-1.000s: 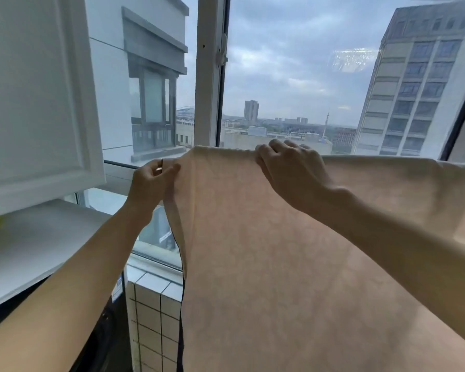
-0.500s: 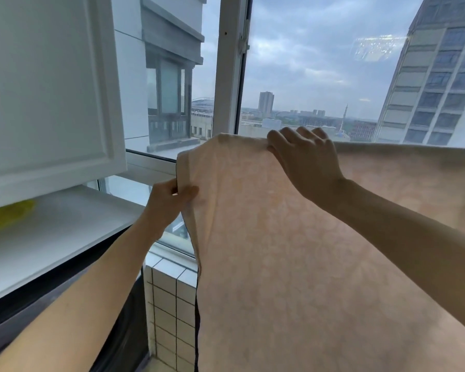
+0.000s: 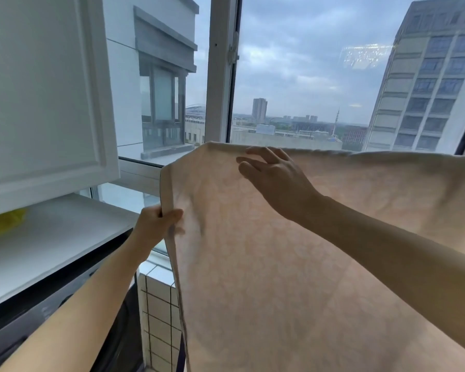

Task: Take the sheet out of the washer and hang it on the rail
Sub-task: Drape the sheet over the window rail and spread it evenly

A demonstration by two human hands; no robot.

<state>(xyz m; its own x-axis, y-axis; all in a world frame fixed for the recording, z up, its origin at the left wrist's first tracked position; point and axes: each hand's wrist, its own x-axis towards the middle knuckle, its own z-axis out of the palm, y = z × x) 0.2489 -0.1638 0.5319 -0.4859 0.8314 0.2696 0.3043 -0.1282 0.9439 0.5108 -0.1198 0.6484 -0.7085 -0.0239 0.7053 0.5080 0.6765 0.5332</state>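
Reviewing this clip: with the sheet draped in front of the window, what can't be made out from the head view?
- The rail: hidden under the sheet's top fold.
- The sheet's right end and lower hem: cut off by the frame edges.
- The left hand's fingers: behind the sheet's side edge it pinches.
- The washer: mostly cut off by the frame edge and covered by the left arm.
- The yellow item on the shelf: half hidden by the cabinet door.
- The right hand is open; contact with the sheet is unclear.

Just two bare forearms here, no sleeves anywhere up to the frame edge. Left hand (image 3: 156,224) at lower left and right hand (image 3: 277,178) near the middle both have nothing on them: no rings, watch, gloves or bracelets showing.
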